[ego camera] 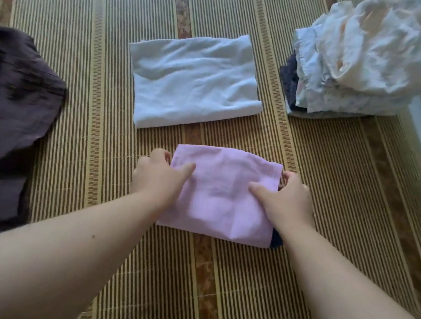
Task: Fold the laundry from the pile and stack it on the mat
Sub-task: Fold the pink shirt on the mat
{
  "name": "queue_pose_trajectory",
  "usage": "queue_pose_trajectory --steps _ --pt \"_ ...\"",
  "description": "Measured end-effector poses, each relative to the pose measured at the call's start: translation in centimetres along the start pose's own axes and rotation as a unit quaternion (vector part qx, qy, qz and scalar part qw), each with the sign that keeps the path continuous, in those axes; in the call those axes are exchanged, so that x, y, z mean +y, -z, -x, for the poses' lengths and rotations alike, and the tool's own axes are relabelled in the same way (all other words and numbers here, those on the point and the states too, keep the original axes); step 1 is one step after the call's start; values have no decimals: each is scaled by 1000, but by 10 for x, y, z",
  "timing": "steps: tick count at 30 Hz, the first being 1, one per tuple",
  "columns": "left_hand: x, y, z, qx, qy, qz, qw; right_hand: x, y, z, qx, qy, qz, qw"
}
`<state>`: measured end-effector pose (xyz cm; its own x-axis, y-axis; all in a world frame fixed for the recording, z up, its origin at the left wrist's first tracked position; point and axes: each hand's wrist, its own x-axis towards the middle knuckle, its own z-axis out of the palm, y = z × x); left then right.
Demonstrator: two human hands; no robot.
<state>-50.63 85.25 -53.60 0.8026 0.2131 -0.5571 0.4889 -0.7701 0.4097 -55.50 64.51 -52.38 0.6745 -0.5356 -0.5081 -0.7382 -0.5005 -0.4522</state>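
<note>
Pink cloth [221,194], folded small, is held at the mat's [105,87] centre. Both side edges are pinched by the fingers [159,155] of the left hand [158,176] and right hand [285,199], seemingly so the fold is not lost. A white folded cloth [194,82] is laid at 12 o'clock, the stack [370,66] at 2.

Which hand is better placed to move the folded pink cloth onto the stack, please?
Probably the right hand: it holds the right edge of the pink cloth, and the stack lies on that side; the left hand is farther away.

Bare left hand [158,178] and right hand [284,200], bare forearms too; little dark mole [93,236] on the left forearm [62,254], behind the wrist.
</note>
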Motion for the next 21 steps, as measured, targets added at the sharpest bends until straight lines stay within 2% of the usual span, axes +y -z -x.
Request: queue_pose_trajectory --steps 2,5,7,11,14,17,21 --pt "-5 -8 12 1 0 -41 999 5 -9 4 -11 -18 63 998" --pt "-16 -17 20 -8 -50 -48 998 7 -18 10 -13 12 99 995" --pt "-21 -15 23 -28 -103 -28 994 9 -18 12 -6 48 66 997" --pt "-25 -8 30 -134 -173 71 973 14 -7 18 -38 66 -85 993" --pt "-25 -4 32 -182 -179 163 953 22 4 22 -56 147 -77 985" --pt "-15 3 33 -153 -193 168 954 20 9 16 -20 256 -39 966" --pt "15 42 14 -69 -210 261 940 -34 26 -13 -15 317 -120 941"
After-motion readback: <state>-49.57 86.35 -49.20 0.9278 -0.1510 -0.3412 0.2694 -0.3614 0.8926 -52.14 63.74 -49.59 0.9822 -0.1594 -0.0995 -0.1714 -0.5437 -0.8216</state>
